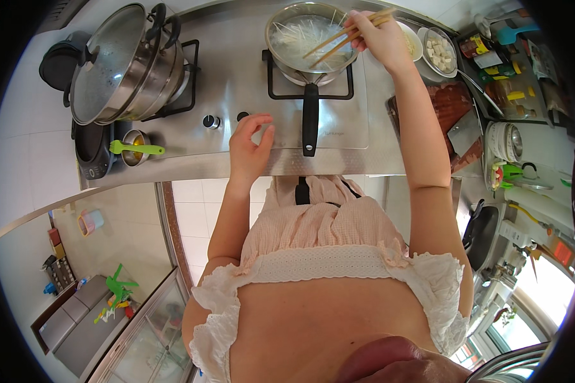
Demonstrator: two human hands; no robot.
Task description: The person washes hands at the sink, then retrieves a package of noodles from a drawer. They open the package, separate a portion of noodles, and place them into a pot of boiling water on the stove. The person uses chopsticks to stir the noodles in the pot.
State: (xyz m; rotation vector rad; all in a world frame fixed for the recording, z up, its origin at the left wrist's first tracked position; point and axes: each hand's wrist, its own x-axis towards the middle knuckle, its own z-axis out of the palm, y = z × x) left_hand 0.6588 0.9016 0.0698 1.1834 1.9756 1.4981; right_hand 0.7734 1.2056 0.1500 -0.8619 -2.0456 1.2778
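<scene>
My right hand grips a pair of wooden chopsticks, their tips over a stainless steel saucepan. Thin white strands, perhaps noodles, lie in the pan in cloudy liquid. The pan rests on a black burner grate with its black handle pointing towards me. My left hand hovers at the stove's front, fingers apart and holding nothing. Just beyond its fingers is a stove knob, partly hidden. A second knob sits further left.
A large lidded steamer pot occupies the left burner. Before it, a green brush lies across a small metal bowl. On the right are a strainer of pale cubes, a wooden cutting board, a cleaver and stacked bowls.
</scene>
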